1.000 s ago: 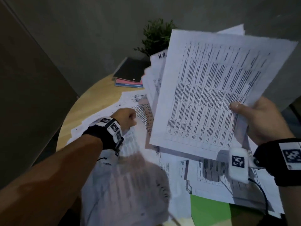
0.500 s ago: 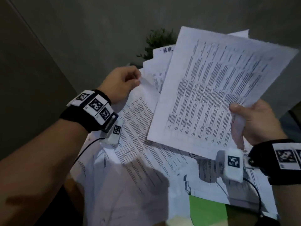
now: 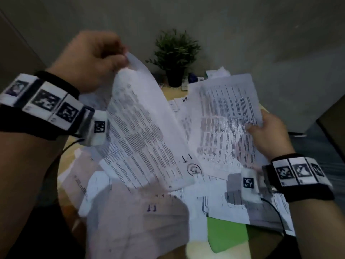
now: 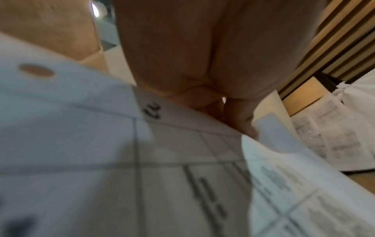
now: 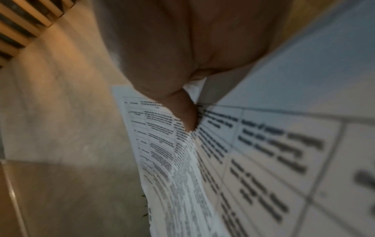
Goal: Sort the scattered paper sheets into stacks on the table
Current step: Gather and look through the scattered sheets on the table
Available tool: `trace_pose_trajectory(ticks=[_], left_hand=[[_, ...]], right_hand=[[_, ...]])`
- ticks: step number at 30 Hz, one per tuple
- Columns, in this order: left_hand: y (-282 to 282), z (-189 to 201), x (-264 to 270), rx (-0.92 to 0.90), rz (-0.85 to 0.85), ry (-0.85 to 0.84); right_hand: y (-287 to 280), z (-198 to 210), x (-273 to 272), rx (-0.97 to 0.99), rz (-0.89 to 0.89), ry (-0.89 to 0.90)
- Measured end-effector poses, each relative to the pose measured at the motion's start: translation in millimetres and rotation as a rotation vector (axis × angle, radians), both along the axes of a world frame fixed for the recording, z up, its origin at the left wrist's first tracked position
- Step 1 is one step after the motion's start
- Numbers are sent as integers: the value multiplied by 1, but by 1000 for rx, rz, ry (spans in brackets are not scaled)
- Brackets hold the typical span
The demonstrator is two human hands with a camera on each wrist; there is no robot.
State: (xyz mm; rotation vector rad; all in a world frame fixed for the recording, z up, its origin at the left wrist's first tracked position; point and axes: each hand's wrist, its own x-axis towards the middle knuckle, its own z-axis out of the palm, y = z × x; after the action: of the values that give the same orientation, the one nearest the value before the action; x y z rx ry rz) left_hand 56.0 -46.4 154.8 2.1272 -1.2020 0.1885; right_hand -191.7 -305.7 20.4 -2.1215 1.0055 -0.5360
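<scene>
My left hand [image 3: 104, 58] is raised high at the upper left and pinches the top corner of a printed sheet [image 3: 141, 131], which hangs down curved with a circled mark near its lower edge. In the left wrist view the fingers [image 4: 241, 118] grip that lifted sheet [image 4: 121, 160]. My right hand [image 3: 265, 131] holds a bundle of printed sheets [image 3: 225, 120] by its right edge, thumb on top; the right wrist view shows the thumb [image 5: 182, 112] pressed on the bundle [image 5: 263, 160]. More scattered sheets [image 3: 141, 217] cover the round wooden table [image 3: 71, 146] below.
A small potted plant [image 3: 175, 57] stands at the table's far edge by the grey wall. A green sheet or folder [image 3: 227, 234] lies under papers at the near right. Small items sit beside the plant, too blurred to tell apart.
My left hand rose from the table, up and toward me, lifting a sheet by its corner. The right hand's bundle dropped lower and tilted back, uncovering the plant.
</scene>
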Motion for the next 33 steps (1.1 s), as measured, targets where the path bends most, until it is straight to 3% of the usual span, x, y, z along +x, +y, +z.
trace_pose_trajectory(ticks=[7, 14, 18, 21, 24, 27, 30, 33], left_hand=[[-82, -49, -32, 69, -151, -123], [-107, -62, -35, 69, -77, -36], [-112, -59, -43, 72, -73, -77], [-108, -62, -38, -68, -107, -34], [-91, -80, -18, -208, 31, -11], [-73, -116, 10, 10, 221, 119], [-65, -164, 30, 440, 229, 267], [-71, -198, 43, 617, 209, 350]], right_hand=[[42, 11, 14, 456, 199, -387], [57, 5, 21, 601, 249, -415], [56, 2, 21, 454, 290, -290], [46, 1, 18, 369, 225, -248], [29, 2, 12, 275, 125, -211], [14, 3, 3, 172, 42, -122], [2, 6, -5, 174, -14, -99], [-5, 6, -11, 195, -43, -114]])
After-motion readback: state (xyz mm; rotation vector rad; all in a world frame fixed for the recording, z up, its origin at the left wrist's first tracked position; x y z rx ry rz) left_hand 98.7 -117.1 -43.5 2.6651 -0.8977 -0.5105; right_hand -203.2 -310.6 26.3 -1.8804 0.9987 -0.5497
